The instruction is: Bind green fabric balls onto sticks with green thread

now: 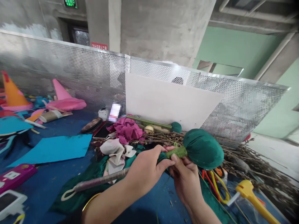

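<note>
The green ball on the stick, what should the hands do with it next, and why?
Probably keep winding the green wrap down the stick. Both the left hand and right hand pinch just under the green ball, and the stick below looks bare.

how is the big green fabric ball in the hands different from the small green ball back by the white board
The large dark green fabric ball is held off the table by the left hand and right hand; the small green ball lies untouched by the white board. The large one looks far bigger. Both cap a green stem.
</note>
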### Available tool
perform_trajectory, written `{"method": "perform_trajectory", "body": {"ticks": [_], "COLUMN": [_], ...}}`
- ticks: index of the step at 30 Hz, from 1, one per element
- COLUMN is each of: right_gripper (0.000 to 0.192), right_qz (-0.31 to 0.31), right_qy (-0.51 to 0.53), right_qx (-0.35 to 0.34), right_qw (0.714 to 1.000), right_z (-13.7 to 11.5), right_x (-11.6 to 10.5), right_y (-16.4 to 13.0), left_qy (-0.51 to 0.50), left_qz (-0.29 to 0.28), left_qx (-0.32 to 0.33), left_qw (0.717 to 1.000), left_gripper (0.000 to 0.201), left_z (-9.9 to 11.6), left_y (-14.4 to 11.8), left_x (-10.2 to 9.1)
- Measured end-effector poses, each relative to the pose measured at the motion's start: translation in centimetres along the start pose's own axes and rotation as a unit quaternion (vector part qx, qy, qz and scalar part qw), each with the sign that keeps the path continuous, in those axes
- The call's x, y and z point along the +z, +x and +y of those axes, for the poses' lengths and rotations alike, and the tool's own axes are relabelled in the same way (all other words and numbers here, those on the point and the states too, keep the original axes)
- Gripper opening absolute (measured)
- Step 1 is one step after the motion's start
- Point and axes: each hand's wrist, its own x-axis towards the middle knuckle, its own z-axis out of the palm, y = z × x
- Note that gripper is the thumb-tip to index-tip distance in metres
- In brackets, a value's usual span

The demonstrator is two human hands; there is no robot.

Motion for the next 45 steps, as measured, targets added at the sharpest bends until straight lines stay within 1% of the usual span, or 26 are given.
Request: {"method": "perform_trajectory", "body": {"ticks": [1, 3, 6, 8, 11, 14, 16, 18, 20, 22, 24, 25, 27, 30, 32, 33, 35, 38, 40, 41, 43, 45], "right_gripper": [0.027, 0.026, 0.026, 0.025, 0.024, 0.023, 0.024, 0.024, 0.024, 0.022, 0.021, 0.020, 0.019, 0.021, 0.022, 0.023, 0.024, 0.027, 0.028, 0.028, 0.028, 0.028], "right_qz": [0.000, 0.000, -0.003, -0.007, -0.020, -0.029, -0.020, -0.011, -0.015, -0.023, -0.026, -0.026, -0.026, -0.029, -0.030, -0.028, -0.019, 0.004, 0.013, 0.012, 0.004, -0.004], "right_qy": [-0.003, -0.010, -0.016, -0.017, -0.011, -0.004, -0.005, -0.007, -0.009, -0.006, 0.001, 0.004, 0.009, 0.005, -0.002, -0.004, -0.002, 0.001, -0.003, -0.007, -0.014, -0.021], "right_qx": [0.005, 0.008, 0.006, 0.002, 0.006, 0.009, 0.004, 0.000, 0.002, 0.004, 0.003, 0.003, 0.005, 0.003, 0.000, -0.002, -0.007, -0.015, -0.015, -0.015, -0.016, -0.018], "right_qw": [1.000, 1.000, 1.000, 1.000, 1.000, 1.000, 1.000, 1.000, 1.000, 1.000, 1.000, 1.000, 1.000, 1.000, 1.000, 1.000, 1.000, 1.000, 1.000, 1.000, 1.000, 1.000], "right_z": [0.0, 0.1, 0.1, 0.2, 0.3, 0.4, 0.4, 0.4, 0.4, 0.5, 0.6, 0.7, 0.7, 0.7, 0.5, 0.5, 0.3, 0.0, -0.2, -0.2, -0.2, -0.2], "right_x": [0.0, -0.1, 0.0, 0.0, 0.0, 0.0, 0.0, 0.0, -0.1, -0.1, -0.2, -0.3, -0.3, -0.2, -0.1, -0.1, -0.1, 0.0, 0.0, 0.0, -0.1, -0.1], "right_y": [0.0, -0.1, -0.3, -0.3, -0.4, -0.4, -0.3, -0.3, -0.3, -0.3, -0.3, -0.3, -0.3, -0.2, -0.1, 0.0, 0.2, 0.5, 0.5, 0.5, 0.5, 0.6], "left_qy": [-0.005, -0.027, -0.055, -0.057, -0.084, -0.141, -0.155, -0.156, -0.162, -0.164, -0.149, -0.137, -0.119, -0.123, -0.122, -0.114, -0.078, 0.005, 0.068, 0.099, 0.151, 0.178], "left_qz": [-0.032, -0.081, -0.138, -0.148, -0.146, -0.182, -0.194, -0.200, -0.222, -0.238, -0.238, -0.234, -0.230, -0.232, -0.215, -0.198, -0.152, -0.106, -0.094, -0.092, -0.090, -0.093], "left_qx": [-0.009, 0.001, -0.002, -0.016, -0.018, -0.039, -0.059, -0.056, -0.043, -0.036, -0.030, -0.026, -0.020, -0.022, -0.027, -0.028, -0.024, 0.024, 0.059, 0.065, 0.060, 0.045], "left_qw": [0.999, 0.996, 0.989, 0.987, 0.985, 0.972, 0.967, 0.966, 0.960, 0.957, 0.959, 0.962, 0.966, 0.965, 0.969, 0.973, 0.985, 0.994, 0.992, 0.989, 0.983, 0.979], "left_gripper": [0.029, 0.022, 0.019, 0.022, 0.025, 0.016, 0.010, 0.010, 0.014, 0.026, 0.035, 0.036, 0.034, 0.033, 0.033, 0.031, 0.029, 0.041, 0.039, 0.036, 0.030, 0.029], "left_z": [0.0, -0.1, -0.3, -0.4, -0.3, -0.4, -0.6, -0.8, -1.0, -1.2, -1.4, -1.6, -1.8, -2.1, -1.9, -1.7, -1.3, -0.8, -0.8, -0.8, -1.1, -1.4], "left_y": [0.1, 0.4, 0.7, 0.7, 0.7, 0.7, 0.8, 0.9, 1.0, 1.0, 1.0, 1.1, 1.2, 1.4, 1.5, 1.4, 1.2, 0.7, 0.5, 0.5, 0.6, 0.7], "left_x": [-0.3, -0.9, -1.7, -1.9, -1.9, -1.8, -1.8, -1.9, -2.1, -2.4, -2.6, -2.7, -2.9, -2.9, -2.8, -2.6, -2.1, -1.2, -0.5, -0.3, -0.1, -0.2]}}
